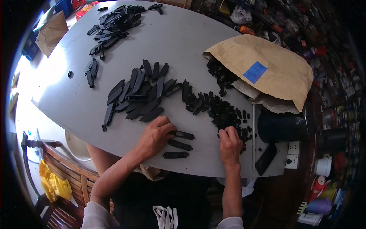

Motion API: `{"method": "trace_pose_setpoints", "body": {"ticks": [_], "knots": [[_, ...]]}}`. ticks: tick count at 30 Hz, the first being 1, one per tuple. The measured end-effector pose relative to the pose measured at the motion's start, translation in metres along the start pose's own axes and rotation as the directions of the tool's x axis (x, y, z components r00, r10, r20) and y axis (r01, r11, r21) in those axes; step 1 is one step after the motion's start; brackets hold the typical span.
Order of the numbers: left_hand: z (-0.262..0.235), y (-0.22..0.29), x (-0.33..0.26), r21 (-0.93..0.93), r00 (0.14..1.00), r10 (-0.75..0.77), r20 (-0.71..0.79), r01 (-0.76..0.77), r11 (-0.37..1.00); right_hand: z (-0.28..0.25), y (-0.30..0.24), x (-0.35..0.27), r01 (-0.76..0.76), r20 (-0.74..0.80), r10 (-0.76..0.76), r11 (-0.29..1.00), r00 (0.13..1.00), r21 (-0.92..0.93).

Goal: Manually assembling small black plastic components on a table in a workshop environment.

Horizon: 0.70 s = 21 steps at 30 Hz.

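Three long black plastic pieces lie in a short row before me: a far one (185, 135), a middle one (180, 145) and a near one (175, 155). My left hand (155, 135) is closed, its curled fingers on the left end of the far piece. At the near edge of a heap of small black plastic parts (221, 114) is my right hand (230, 145). Its fingers are drawn together, and whatever they may hold is hidden. Beyond my left hand, a loose pile of similar long black pieces (139, 86) is spread on the grey table (183, 42).
More long black pieces (114, 26) are heaped at the far left. A tan sack (270, 65) with a blue patch lies open at the right, small black parts at its mouth. Beside the table's right edge are a black phone-like slab (266, 159) and a dark cylinder (282, 126).
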State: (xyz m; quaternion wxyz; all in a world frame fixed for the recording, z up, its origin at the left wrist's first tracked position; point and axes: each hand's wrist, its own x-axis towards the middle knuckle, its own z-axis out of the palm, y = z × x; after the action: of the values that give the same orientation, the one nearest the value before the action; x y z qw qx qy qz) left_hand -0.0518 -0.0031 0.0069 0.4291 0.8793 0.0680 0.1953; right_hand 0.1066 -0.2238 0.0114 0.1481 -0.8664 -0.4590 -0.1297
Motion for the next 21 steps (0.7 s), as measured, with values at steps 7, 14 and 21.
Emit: {"method": "trace_pose_setpoints", "body": {"ticks": [7,14,21], "knots": [[0.0,-0.001,-0.001,0.019,1.0,0.019,-0.001,-0.019,1.0,-0.013,-0.002,0.012,-0.033,-0.004,0.035,0.975,0.999,0.222],[-0.002,0.0,0.0,0.001,1.0,0.016,0.002,-0.016,1.0,-0.013,-0.013,0.022,-0.057,0.188,0.061,0.998,0.98,-0.026],[0.0,-0.002,0.0,0.017,1.0,0.021,-0.003,-0.021,1.0,0.0,-0.016,0.029,-0.007,0.006,0.008,0.995,1.0,-0.1]]}}
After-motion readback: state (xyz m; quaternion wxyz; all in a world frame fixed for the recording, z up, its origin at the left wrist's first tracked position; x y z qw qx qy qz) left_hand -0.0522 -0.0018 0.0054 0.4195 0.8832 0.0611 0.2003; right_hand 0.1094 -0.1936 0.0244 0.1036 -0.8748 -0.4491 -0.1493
